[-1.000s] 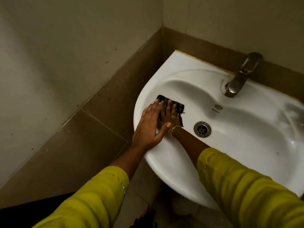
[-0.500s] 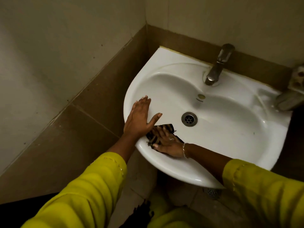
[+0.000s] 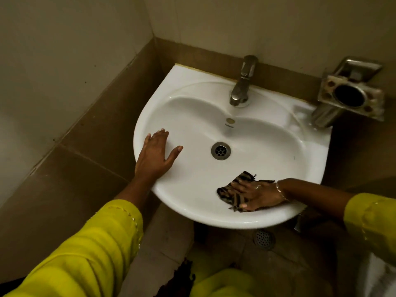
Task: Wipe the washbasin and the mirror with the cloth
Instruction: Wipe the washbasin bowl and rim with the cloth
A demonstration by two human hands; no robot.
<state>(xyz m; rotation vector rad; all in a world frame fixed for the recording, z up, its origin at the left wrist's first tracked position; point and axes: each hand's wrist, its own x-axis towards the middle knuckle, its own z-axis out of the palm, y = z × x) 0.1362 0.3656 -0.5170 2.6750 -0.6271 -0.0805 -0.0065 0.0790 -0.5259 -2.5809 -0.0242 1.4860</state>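
Note:
A white washbasin point(image 3: 192, 116) is fixed in the corner of a tiled wall. My left hand point(image 3: 155, 154) lies flat on its left rim, fingers spread, holding nothing. My right hand point(image 3: 258, 195) presses a dark striped cloth point(image 3: 232, 191) flat against the inner front slope of the bowl, near the front rim. Part of the cloth is hidden under my fingers. No mirror is in view.
A metal tap point(image 3: 243, 82) stands at the back of the basin, and the drain point(image 3: 220, 150) sits in the middle. A metal holder point(image 3: 349, 97) juts from the wall at the right. A floor drain point(image 3: 263, 239) lies below the basin.
My right hand has slid the cloth from the bowl's left side along the front slope toward the right. My left hand stays on the left rim. The view has shifted right.

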